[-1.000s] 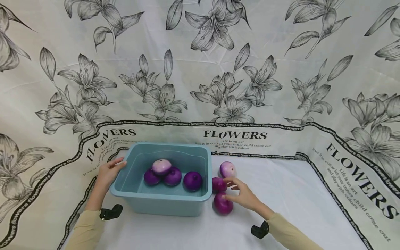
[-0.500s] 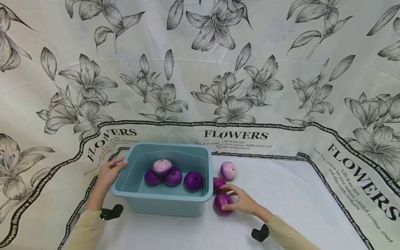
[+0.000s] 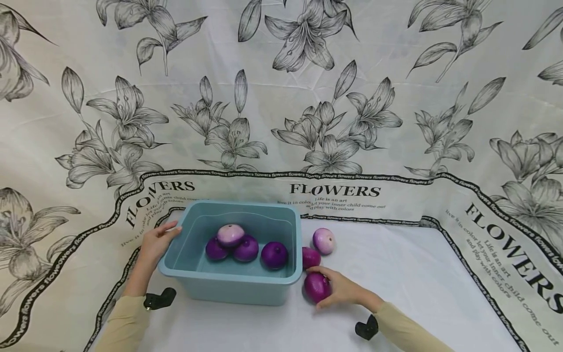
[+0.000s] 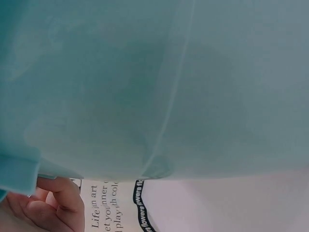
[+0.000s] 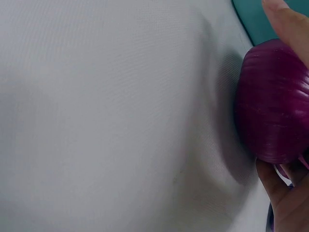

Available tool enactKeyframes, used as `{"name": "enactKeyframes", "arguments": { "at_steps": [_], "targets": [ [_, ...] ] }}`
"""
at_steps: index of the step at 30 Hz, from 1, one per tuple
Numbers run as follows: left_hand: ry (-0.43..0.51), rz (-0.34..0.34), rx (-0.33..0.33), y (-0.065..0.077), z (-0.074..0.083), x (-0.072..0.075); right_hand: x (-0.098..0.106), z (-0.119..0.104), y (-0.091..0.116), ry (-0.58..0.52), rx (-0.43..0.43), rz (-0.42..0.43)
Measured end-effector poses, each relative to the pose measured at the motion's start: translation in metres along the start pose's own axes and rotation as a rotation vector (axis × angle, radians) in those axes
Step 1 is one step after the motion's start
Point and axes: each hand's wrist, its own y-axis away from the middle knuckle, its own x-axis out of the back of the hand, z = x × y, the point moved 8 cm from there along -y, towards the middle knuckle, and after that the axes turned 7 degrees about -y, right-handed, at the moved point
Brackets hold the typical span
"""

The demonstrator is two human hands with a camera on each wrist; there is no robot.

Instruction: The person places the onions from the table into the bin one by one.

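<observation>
Head view, and the right hand [image 3: 347, 288] has its fingers curled round a shiny magenta-purple round onion [image 3: 315, 287], thumb at the near side, fingers at the far side. That onion sits on the white cloth-covered table [image 3: 387, 259], just right of a blue-green rectangular plastic tub [image 3: 228, 289]. Over on the tub's left rim, the left hand [image 3: 154, 244] pinches the edge, fingers bent in the left wrist view.

Now the surroundings: the tub's right wall stands between the gripped onion and four inside. There, a pale lilac-white onion [image 3: 230, 235] rests on two dark purple onions [image 3: 246, 248], and a lone deep purple onion [image 3: 274, 256] sits to the right. Just beyond the right hand's fingers, a reddish-purple onion [image 3: 311, 257] crowds the tub, its left edge hidden by the rim; farther still lies a white-and-violet onion [image 3: 324, 241]. Behind everything hangs a white fabric backdrop [image 3: 391, 54] with grey flower drawings and "FLOWERS" lettering.
</observation>
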Motion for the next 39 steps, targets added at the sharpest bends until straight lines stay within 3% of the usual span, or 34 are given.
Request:
{"name": "enactKeyframes", "arguments": {
  "at_steps": [9,23,39],
  "targets": [
    [0.02,-0.028,0.007,0.001,0.0,-0.002,-0.006,0.005,-0.004,0.033,0.016,-0.02],
    [0.024,-0.078,0.026,-0.001,-0.003,-0.003,-0.008,-0.001,-0.008,0.075,-0.007,0.019],
    [0.029,-0.088,0.039,-0.003,-0.004,-0.003,0.0,-0.007,-0.004,0.019,0.014,0.014]
  ]
}}
